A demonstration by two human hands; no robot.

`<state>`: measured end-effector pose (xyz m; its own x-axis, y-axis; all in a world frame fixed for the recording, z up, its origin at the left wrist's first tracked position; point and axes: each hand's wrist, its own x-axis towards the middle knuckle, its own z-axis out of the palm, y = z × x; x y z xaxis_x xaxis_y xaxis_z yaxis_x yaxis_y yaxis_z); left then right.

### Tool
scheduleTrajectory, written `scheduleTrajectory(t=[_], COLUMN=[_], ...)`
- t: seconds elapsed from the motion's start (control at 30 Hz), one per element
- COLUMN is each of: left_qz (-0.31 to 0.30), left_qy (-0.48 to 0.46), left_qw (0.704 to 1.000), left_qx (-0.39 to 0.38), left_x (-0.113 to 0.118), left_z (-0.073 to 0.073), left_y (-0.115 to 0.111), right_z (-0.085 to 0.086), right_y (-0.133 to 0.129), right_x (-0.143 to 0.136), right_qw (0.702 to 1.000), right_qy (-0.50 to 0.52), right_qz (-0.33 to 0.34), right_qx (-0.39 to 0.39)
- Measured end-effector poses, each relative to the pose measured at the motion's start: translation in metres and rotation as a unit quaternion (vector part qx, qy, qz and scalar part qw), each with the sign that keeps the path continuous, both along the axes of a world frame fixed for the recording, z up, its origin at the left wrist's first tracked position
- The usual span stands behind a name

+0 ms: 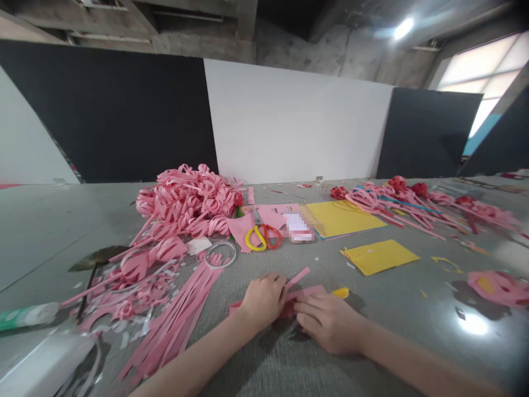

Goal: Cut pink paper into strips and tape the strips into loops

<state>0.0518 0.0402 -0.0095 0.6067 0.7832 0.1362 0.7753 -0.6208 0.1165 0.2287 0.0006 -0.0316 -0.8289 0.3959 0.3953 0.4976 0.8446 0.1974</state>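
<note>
In the middle of the near work surface, my left hand is closed on a pink paper strip, whose end sticks up between the hands. My right hand presses with curled fingers on a flat pink paper piece beside it. Part of this paper runs under both hands, so I cannot see how the pieces join. A small yellow ridged object pokes out beyond my right knuckles. Scissors with one yellow and one red handle lie a little past my left hand.
Pink curled paper is heaped at the back left, above loose pink strips and a tape roll. A phone lies behind the hands. Yellow sheets and red-and-pink paper flowers are to the right.
</note>
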Motion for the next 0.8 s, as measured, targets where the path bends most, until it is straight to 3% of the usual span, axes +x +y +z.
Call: scheduleTrajectory(t=[0.33, 0.8], left_qz=[-0.11, -0.059], left_qy=[0.023, 0.049], left_qw=[0.992, 0.997], left_qx=[-0.049, 0.004], left_x=[-0.025, -0.016], left_z=[0.019, 0.01], left_y=[0.019, 0.013], right_z=[0.001, 0.0], right_y=[0.0, 0.001], right_x=[0.0, 0.001], right_qw=[1.0, 1.0], right_qy=[0.004, 0.017], right_qz=[0.003, 0.005], right_qx=[0.006, 0.01])
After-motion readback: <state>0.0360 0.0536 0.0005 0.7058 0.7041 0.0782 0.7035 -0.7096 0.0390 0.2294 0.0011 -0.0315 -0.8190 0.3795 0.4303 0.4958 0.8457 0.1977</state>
